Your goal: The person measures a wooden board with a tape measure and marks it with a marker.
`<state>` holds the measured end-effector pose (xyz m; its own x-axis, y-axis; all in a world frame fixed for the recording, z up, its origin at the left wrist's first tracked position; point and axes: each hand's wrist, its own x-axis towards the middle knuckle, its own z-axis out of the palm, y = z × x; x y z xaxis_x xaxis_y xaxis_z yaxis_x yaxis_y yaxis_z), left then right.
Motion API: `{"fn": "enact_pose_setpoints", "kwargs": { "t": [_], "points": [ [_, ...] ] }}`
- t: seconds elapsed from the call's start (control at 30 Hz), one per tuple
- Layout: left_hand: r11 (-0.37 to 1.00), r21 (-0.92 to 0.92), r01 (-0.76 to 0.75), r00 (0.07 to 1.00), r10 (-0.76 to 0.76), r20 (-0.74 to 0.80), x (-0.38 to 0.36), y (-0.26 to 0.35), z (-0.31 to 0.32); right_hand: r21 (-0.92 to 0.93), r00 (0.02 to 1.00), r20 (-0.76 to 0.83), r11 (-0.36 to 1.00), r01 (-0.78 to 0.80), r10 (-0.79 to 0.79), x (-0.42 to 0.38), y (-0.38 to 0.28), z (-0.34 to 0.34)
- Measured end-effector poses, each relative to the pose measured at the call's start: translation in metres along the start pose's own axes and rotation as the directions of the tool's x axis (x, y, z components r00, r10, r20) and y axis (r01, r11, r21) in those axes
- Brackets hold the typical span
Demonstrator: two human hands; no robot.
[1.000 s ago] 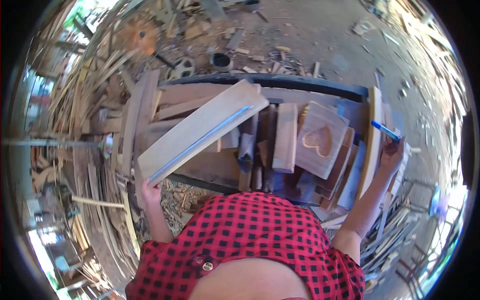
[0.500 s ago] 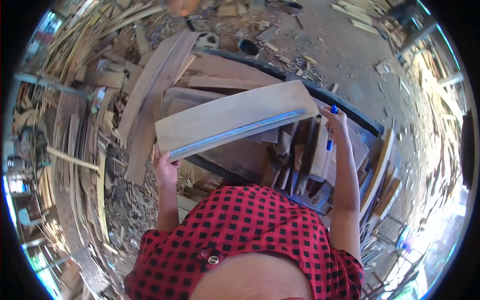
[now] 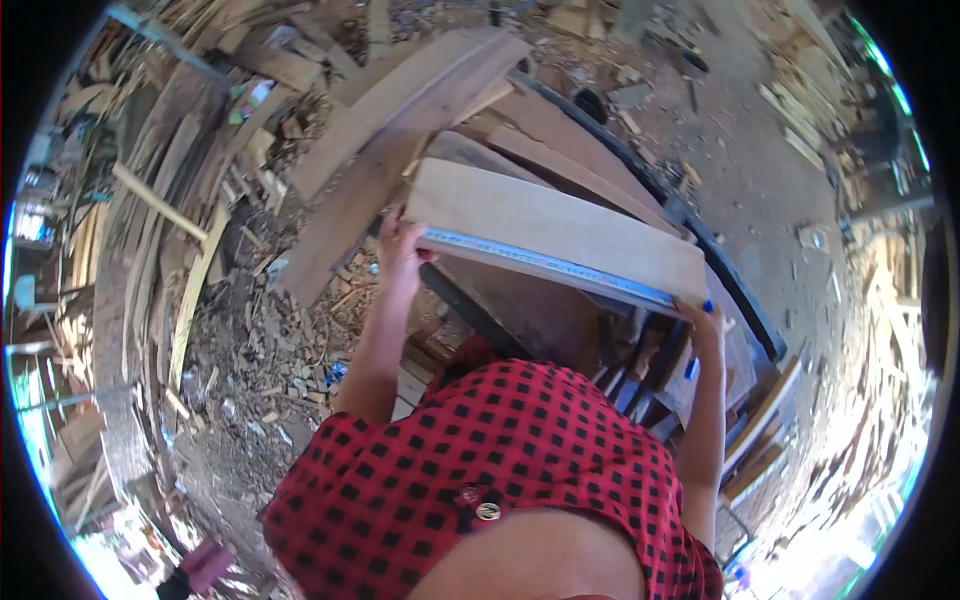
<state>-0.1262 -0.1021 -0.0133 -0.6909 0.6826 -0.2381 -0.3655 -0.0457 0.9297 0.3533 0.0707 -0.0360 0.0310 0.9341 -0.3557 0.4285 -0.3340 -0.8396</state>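
Observation:
A flat pale wooden board [image 3: 560, 215] is held out in front of me, its right end tilted toward me. Along its near edge lies a shiny bluish-white ruler [image 3: 550, 265] with fine marks. My left hand [image 3: 402, 245] is closed round the board's left end, at the ruler's end. At the board's right corner is my right hand [image 3: 703, 325], its fingers pressed to the ruler's other end. That hand also holds a blue pen [image 3: 691, 369], partly hidden by the fingers.
Beneath the board is a dark-edged work surface [image 3: 735, 285] bearing wood pieces. Long planks [image 3: 400, 110] lie at its left. Wood scraps and shavings [image 3: 290, 350] litter the ground, and lumber strips [image 3: 150, 270] are piled at the far left. More boards [image 3: 765, 430] stand at the right.
The board has swung so its right end now lies nearer me than its left. My right hand has come onto the ruler's end, still holding the pen. The view has turned.

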Motion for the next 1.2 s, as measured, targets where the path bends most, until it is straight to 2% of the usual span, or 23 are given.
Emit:
{"fn": "enact_pose_setpoints", "kwargs": {
  "t": [0.07,0.1,0.17,0.23,0.27,0.33,0.4,0.47,0.57,0.7,0.77,0.83,0.9,0.97,1.0,1.07,1.1,1.13,1.2],
  "points": [
    [0.999,0.004,0.033,0.996,-0.032,-0.079,0.005,0.002,0.006,0.019,0.995,-0.097,1.000,-0.003,0.005,-0.013,-0.005,0.005],
    [0.998,0.045,0.037,0.992,-0.032,-0.119,0.005,0.004,0.010,0.021,0.996,-0.084,1.000,0.006,-0.004,-0.017,-0.012,0.005],
    [0.996,0.079,0.040,0.986,-0.026,-0.163,0.004,0.002,0.016,-0.167,0.987,-0.086,0.975,-0.150,0.137,-0.022,-0.026,0.001],
    [0.992,0.108,-0.065,0.969,0.088,-0.230,0.000,-0.001,0.018,-0.157,0.985,-0.116,0.977,-0.144,0.126,-0.034,-0.044,0.007],
    [0.992,0.108,-0.066,0.967,0.090,-0.240,-0.002,-0.003,0.017,-0.146,0.980,-0.152,0.978,-0.146,0.124,-0.039,-0.048,0.011],
    [0.978,0.103,-0.180,0.958,0.199,-0.207,-0.005,-0.006,0.015,-0.119,0.987,-0.135,0.987,-0.106,0.090,-0.038,-0.046,0.011],
    [0.975,0.111,-0.191,0.961,0.208,-0.180,-0.009,-0.006,0.014,-0.189,0.984,-0.074,0.966,-0.174,0.163,-0.033,-0.043,0.005],
    [0.950,0.160,-0.269,0.947,0.292,-0.137,-0.011,-0.007,0.014,-0.199,0.981,-0.071,0.961,-0.190,0.179,-0.027,-0.036,0.002],
    [0.960,0.078,-0.269,0.947,0.279,-0.162,-0.011,-0.012,0.014,-0.204,0.974,-0.091,0.954,-0.220,0.205,-0.028,-0.039,0.004],
    [0.950,0.068,-0.304,0.926,0.312,-0.211,-0.003,-0.029,0.004,-0.233,0.971,-0.136,0.947,-0.222,0.195,-0.028,-0.037,0.006],
    [0.900,0.311,-0.305,0.906,0.374,-0.197,-0.002,-0.030,-0.001,-0.179,0.977,-0.125,0.965,-0.193,0.172,-0.022,-0.022,0.003],
    [0.882,0.306,-0.358,0.886,0.424,-0.185,-0.003,-0.025,0.004,-0.123,0.981,-0.117,0.978,-0.168,0.154,-0.024,-0.021,0.002],
    [0.861,0.300,-0.411,0.864,0.472,-0.173,-0.002,-0.024,0.007,-0.198,0.970,-0.196,0.962,-0.186,0.147,-0.026,-0.025,0.005],
    [0.782,0.493,-0.381,0.851,0.505,-0.143,0.000,-0.023,0.003,-0.159,0.970,-0.179,0.968,-0.193,0.164,-0.033,-0.034,0.009],
    [0.784,0.489,-0.382,0.856,0.500,-0.133,0.000,-0.021,0.002,-0.123,0.972,-0.160,0.973,-0.194,0.173,-0.036,-0.037,0.010],
    [0.686,0.620,-0.379,0.840,0.537,-0.080,0.001,-0.016,0.003,-0.100,0.973,-0.140,0.975,-0.197,0.182,-0.034,-0.034,0.009],
    [0.623,0.656,-0.427,0.794,0.605,-0.059,0.007,-0.022,0.000,-0.079,0.977,-0.106,0.978,-0.192,0.183,-0.034,-0.030,0.007],
    [0.630,0.643,-0.435,0.804,0.593,-0.037,0.011,-0.029,-0.005,-0.073,0.971,-0.135,0.976,-0.206,0.195,-0.033,-0.026,0.006],
    [0.684,0.622,-0.382,0.836,0.542,-0.083,0.019,-0.037,-0.012,-0.221,0.970,-0.206,0.959,-0.178,0.133,-0.030,-0.023,0.008]
  ]
}}
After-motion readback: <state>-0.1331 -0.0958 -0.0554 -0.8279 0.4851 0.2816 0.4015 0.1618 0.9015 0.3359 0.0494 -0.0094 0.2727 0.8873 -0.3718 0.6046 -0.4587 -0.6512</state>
